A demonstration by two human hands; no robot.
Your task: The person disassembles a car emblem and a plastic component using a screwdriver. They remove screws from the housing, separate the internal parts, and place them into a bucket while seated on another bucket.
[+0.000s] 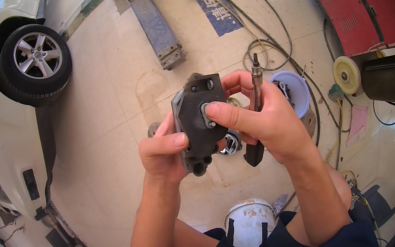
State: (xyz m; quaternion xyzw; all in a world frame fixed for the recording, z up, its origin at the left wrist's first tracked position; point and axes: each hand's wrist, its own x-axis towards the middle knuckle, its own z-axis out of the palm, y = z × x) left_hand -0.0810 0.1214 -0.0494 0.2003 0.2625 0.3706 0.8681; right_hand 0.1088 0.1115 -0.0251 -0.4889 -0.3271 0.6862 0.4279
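Observation:
A dark, blocky mechanical part (pixel 199 104), with round ports at its lower end and a metal plate along its left side, is held up in front of me. My left hand (pixel 165 154) grips it from the left, thumb on its face. The thumb of my right hand (pixel 264 117) presses on a small metal piece (pixel 207 115) set in that face. Tucked in the same hand is a screwdriver-like tool (pixel 256 94), bit upward and black handle (pixel 253 154) below. Most of my right fingers are hidden behind the part and tool.
A white car with a wheel (pixel 37 61) stands at left. A steel lift arm (pixel 151 21) reaches over the floor. A lavender basin (pixel 294 89) holds dark parts. Hoses (pixel 288 55) run across the floor toward a red cabinet (pixel 358 20). A white bucket (pixel 250 219) stands near my legs.

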